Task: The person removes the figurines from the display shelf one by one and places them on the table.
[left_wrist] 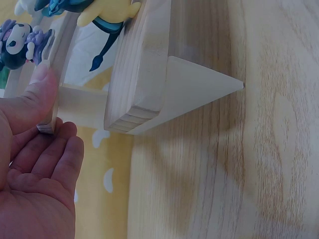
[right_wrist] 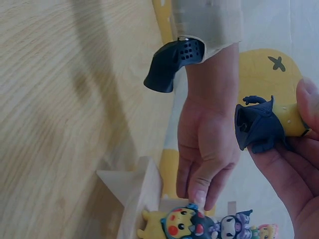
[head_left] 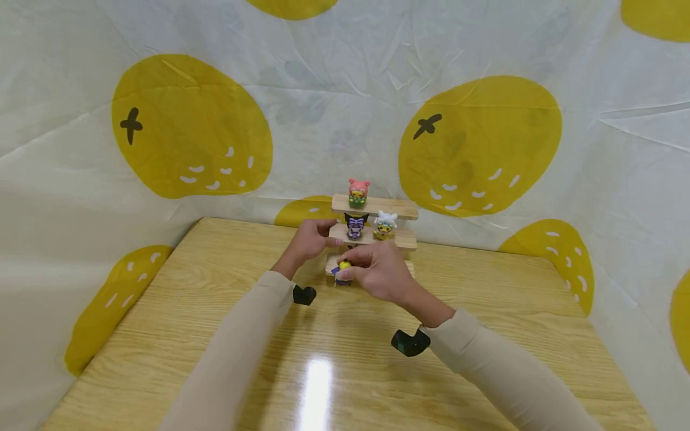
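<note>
A small three-step wooden display rack (head_left: 406, 238) stands on the table. My right hand (head_left: 380, 272) pinches a yellow figurine with a dark blue lower part (right_wrist: 266, 122) between thumb and fingers, in front of the lowest step. My left hand (head_left: 312, 239) holds the left end of the middle board (left_wrist: 64, 50), thumb above and fingers below. On that board sit a black-and-purple figurine (head_left: 354, 227) and a white-hooded yellow one (head_left: 385, 226). A pink-hooded figurine (head_left: 358, 193) sits on the top board. The lowest board carries a yellow figurine with a teal hood (right_wrist: 174, 224), hidden in the head view.
The wood-grain table (head_left: 474, 353) spreads around the rack. A white cloth with big yellow fruit prints (head_left: 334, 120) hangs behind and at both sides. Black wrist devices (head_left: 411, 343) hang below both cuffs.
</note>
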`<action>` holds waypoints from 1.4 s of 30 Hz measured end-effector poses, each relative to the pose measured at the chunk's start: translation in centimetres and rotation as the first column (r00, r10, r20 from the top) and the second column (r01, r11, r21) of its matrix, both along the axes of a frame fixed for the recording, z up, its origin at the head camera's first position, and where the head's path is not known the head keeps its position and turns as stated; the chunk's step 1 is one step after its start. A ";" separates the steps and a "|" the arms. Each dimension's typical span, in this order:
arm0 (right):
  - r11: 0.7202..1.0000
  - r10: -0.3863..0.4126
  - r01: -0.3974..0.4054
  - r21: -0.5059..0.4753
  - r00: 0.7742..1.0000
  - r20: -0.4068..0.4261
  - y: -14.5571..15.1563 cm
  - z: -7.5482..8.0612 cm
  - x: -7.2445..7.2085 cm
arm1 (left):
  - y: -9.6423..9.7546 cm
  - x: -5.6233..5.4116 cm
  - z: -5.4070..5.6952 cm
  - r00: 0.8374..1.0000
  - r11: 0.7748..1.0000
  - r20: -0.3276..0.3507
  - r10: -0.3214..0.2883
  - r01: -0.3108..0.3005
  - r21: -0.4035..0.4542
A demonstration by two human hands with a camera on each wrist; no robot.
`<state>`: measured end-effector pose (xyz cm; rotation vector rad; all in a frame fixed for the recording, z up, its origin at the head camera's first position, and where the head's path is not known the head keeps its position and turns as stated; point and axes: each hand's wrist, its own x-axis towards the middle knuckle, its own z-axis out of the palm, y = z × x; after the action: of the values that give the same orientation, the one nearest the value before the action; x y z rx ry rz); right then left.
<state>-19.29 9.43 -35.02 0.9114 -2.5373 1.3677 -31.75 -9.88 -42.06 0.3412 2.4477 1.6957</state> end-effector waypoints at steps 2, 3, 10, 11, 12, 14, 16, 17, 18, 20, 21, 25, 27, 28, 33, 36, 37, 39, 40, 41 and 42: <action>1.000 0.001 -0.001 0.002 1.000 0.011 -0.1 -0.3 0.0 | 0.0 0.0 0.0 1.000 1.000 -0.002 0.001 -0.001 0.004; 1.000 0.002 -0.002 0.005 1.000 0.020 -0.2 -0.4 0.0 | 0.0 0.0 0.0 1.000 1.000 -0.004 0.001 -0.001 0.002; 1.000 0.013 -0.015 0.016 0.996 0.085 -0.6 -1.1 0.0 | 0.0 -0.1 -0.3 1.000 1.000 -0.015 0.003 -0.004 -0.006; 1.000 0.007 -0.009 0.018 0.996 0.092 -0.7 -1.1 0.0 | 0.0 0.0 -0.3 1.000 1.000 -0.016 0.003 -0.003 -0.004; 1.000 0.002 -0.004 0.021 0.996 0.094 -0.7 -1.3 0.0 | 0.0 0.0 -0.3 1.000 1.000 -0.017 0.003 -0.003 -0.004; 1.000 -0.007 0.004 0.028 0.995 0.095 -0.8 -1.5 0.0 | 0.1 0.0 -0.2 1.000 1.000 -0.021 0.004 -0.004 -0.008; 0.999 -0.013 0.010 0.036 0.996 0.093 -0.9 -1.7 -0.1 | 0.1 0.1 -0.2 1.000 1.000 -0.028 0.002 -0.002 -0.011; 0.999 -0.013 0.009 0.037 0.996 0.089 -1.0 -1.8 -0.1 | 0.1 0.1 -0.1 1.000 1.000 -0.032 0.001 -0.002 -0.015; 0.999 -0.010 0.007 0.036 0.996 0.091 -1.0 -1.9 -0.1 | 0.2 0.1 -0.1 0.999 1.000 -0.034 0.001 -0.002 -0.019; 1.000 -0.005 0.002 0.031 0.996 0.093 -1.1 -2.2 -0.2 | 0.2 0.0 -0.1 0.999 1.000 -0.035 0.001 -0.002 -0.023; 1.000 -0.006 0.003 0.029 0.995 0.097 -1.1 -2.3 -0.2 | 0.2 0.0 0.0 0.999 1.000 -0.033 0.000 -0.001 -0.024; 1.000 -0.011 0.009 0.022 0.994 0.108 -1.3 -2.8 -0.3 | 0.2 0.1 0.0 1.000 1.000 -0.021 0.003 -0.003 -0.027; 1.000 -0.017 0.014 0.024 0.995 0.102 -1.4 -3.1 -0.3 | 0.2 0.1 0.0 1.000 1.000 -0.019 0.002 -0.002 -0.022; 1.000 -0.019 0.017 0.027 0.995 0.096 -1.4 -3.2 -0.3 | 0.2 0.1 0.0 1.000 1.000 -0.020 0.001 -0.002 -0.020; 1.000 -0.020 0.019 0.020 0.997 0.071 -1.6 -3.8 -0.5 | 0.2 0.1 -0.1 1.000 1.000 -0.021 0.002 -0.003 -0.013; 1.000 -0.025 0.023 0.020 0.997 0.071 -1.8 -4.0 -0.6 | 0.1 0.0 -0.2 1.000 1.000 -0.018 0.005 -0.006 -0.016; 0.999 -0.028 0.026 0.023 0.997 0.071 -1.8 -4.1 -0.7 | 0.1 0.0 -0.1 1.000 1.000 -0.017 0.006 -0.006 -0.017; 0.999 -0.036 0.034 0.028 0.997 0.071 -1.9 -4.3 -0.8 | 0.1 0.0 -0.1 1.000 1.000 -0.017 0.006 -0.006 -0.019; 0.999 -0.040 0.038 0.030 0.997 0.068 -1.9 -4.4 -0.8 | 0.0 0.0 -0.1 1.000 1.000 -0.017 0.007 -0.007 -0.020; 0.999 -0.044 0.042 0.032 0.997 0.065 -1.9 -4.5 -0.9 | 0.0 0.0 -0.1 1.000 1.000 -0.017 0.008 -0.008 -0.020; 0.998 -0.046 0.044 0.034 0.997 0.058 -2.0 -4.5 -0.9 | 0.0 0.0 -0.1 1.000 1.000 -0.018 0.008 -0.009 -0.019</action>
<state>-20.16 7.47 -39.57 0.8257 -2.6142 1.3643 -31.78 -9.86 -42.19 0.3451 2.4799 1.6780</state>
